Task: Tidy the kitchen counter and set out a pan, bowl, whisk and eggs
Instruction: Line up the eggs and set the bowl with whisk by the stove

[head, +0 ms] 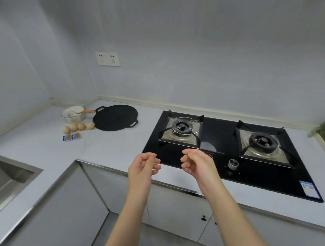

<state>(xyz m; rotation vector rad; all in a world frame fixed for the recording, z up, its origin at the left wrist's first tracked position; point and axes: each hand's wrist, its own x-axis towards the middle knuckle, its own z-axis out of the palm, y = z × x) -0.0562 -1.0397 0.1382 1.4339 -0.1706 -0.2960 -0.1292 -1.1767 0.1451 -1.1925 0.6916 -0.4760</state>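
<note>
Counter [106, 145] of pale grey is seen running along two walls and meeting in a far corner. A black glass hob [221, 130] with two burners is set into it on the right, and a steel sink [7, 176] is let into it at the left edge. A flat black pan [115, 117] with two loop handles is laid near the corner, well apart from the hob.

Both hands are raised side by side before the counter's front edge, close to the hob's near left corner. The left hand [143, 167] and the right hand [196, 164] are held with fingers loosely curled inward, nothing being pinched or gripped.

A clear bowl [72, 117] is placed just left of the pan, and a whisk [81, 112] with an orange handle is rested in it, the handle pointed toward the pan. Four eggs [78, 126] are lined up in front of the bowl, the rightmost beside the pan's rim. Two small packets [71, 137] are laid just in front of the eggs.
</note>
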